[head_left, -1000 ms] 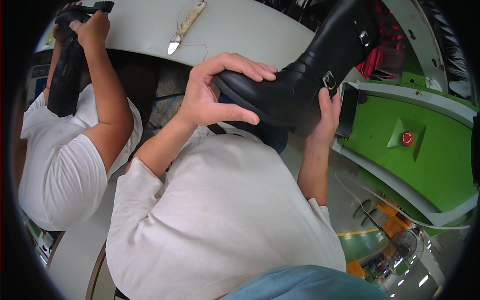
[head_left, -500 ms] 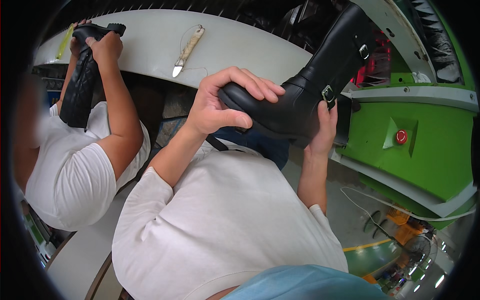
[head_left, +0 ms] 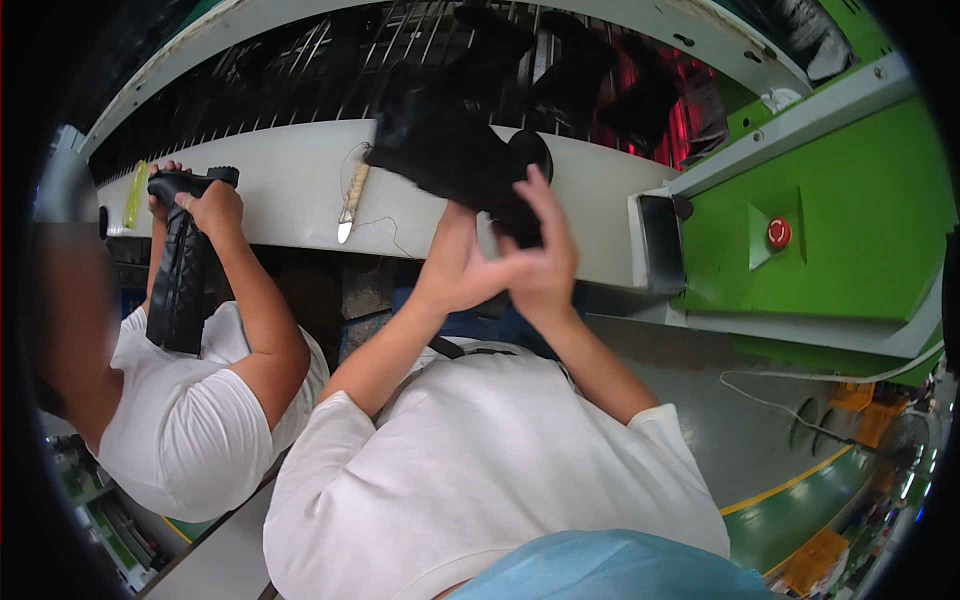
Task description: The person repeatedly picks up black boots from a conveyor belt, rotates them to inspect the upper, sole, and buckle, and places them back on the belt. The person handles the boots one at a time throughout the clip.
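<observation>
A black boot (head_left: 445, 150), blurred, hangs over the edge of the white bench (head_left: 290, 190) in front of me. My left hand (head_left: 455, 245) reaches up under it, mostly hidden by the boot. My right hand (head_left: 545, 250) is pressed on the boot's right end with the fingers spread upward. The two hands touch each other just below the boot. My white-sleeved arms come up from the lower middle.
To my left a co-worker in a white shirt (head_left: 190, 430) grips a tall black boot (head_left: 180, 280) with both hands. A pale-handled knife (head_left: 350, 205) lies on the bench. Dark boots stand on a rack (head_left: 560, 70) behind. A green machine with a red button (head_left: 779, 233) is at the right.
The boot has gone up and away from my chest toward the bench, and both hands have risen with it. The co-worker's boot hangs lower against their shirt.
</observation>
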Available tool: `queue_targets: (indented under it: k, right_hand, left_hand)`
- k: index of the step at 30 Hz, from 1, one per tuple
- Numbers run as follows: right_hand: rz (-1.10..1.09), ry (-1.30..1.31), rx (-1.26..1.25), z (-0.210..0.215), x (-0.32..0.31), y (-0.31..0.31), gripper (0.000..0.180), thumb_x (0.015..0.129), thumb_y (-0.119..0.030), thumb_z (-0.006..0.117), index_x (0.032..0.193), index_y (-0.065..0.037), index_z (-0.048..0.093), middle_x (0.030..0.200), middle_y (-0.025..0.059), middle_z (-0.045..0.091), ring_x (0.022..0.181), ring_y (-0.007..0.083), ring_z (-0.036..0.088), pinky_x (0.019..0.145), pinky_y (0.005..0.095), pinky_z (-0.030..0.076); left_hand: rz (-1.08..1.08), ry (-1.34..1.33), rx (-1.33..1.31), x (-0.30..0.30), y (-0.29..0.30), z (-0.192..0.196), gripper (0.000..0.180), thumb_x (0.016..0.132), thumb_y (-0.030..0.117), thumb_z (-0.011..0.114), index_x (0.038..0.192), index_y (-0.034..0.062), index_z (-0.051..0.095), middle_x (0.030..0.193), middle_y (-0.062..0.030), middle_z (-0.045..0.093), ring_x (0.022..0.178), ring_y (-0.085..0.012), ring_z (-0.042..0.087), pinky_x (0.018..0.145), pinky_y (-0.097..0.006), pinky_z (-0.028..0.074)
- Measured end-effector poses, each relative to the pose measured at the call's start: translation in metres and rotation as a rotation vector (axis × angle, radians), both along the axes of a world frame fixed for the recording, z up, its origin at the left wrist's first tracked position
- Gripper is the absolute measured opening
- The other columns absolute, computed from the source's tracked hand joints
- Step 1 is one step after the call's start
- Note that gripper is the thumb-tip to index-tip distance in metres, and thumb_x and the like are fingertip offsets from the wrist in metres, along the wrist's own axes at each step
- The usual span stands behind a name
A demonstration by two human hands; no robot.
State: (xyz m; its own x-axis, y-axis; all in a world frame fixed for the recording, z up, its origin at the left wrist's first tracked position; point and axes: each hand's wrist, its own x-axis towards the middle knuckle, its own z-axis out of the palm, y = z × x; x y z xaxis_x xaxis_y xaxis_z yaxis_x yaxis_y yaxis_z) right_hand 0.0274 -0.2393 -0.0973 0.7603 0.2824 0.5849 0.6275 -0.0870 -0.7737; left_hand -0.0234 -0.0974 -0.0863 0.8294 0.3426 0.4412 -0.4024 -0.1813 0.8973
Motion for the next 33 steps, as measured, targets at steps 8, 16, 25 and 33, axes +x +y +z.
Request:
queue_targets:
  k: [8,16,25,33]
  right_hand:
    - [0.117,-0.053,-0.051,-0.010,-0.006,-0.013,0.053,0.089,0.000,0.089,0.138,0.000,0.070,0.145,0.0199,0.075,0.135,0.0371,0.073,0.111,0.0452,0.060]
    - [0.405,0.484,0.393,0.064,0.032,-0.005,0.035,0.119,-0.034,0.064,0.121,0.001,0.066,0.098,0.0071,0.073,0.076,0.0100,0.071,0.063,0.0239,0.053]
    - [0.526,0.487,0.350,0.099,0.034,0.004,0.027,0.117,-0.027,0.069,0.103,-0.004,0.066,0.077,-0.0010,0.064,0.065,0.0058,0.063,0.057,0.0229,0.047]
    - [0.526,0.793,0.004,0.017,0.035,-0.018,0.025,0.117,-0.023,0.069,0.102,-0.003,0.067,0.079,-0.0003,0.064,0.067,0.0069,0.060,0.061,0.0262,0.048]
  left_hand:
    - [0.312,0.069,-0.125,0.025,0.014,0.000,0.029,0.102,0.013,0.087,0.123,-0.0051,0.078,0.115,-0.0107,0.084,0.102,-0.0155,0.076,0.093,-0.031,0.059]
    - [0.333,-0.295,0.097,0.016,0.007,0.061,0.042,0.100,0.008,0.087,0.136,-0.0056,0.071,0.118,-0.0116,0.081,0.106,-0.0199,0.077,0.098,-0.032,0.059]
    - [0.297,-0.314,0.290,0.009,0.007,0.092,0.020,0.098,0.003,0.088,0.116,-0.0032,0.082,0.099,-0.0145,0.086,0.083,-0.0154,0.079,0.075,-0.028,0.061]
    - [0.397,-0.198,0.095,0.006,0.014,0.089,0.016,0.099,0.004,0.087,0.112,-0.0046,0.082,0.100,-0.0103,0.084,0.089,-0.0108,0.074,0.082,-0.027,0.059]
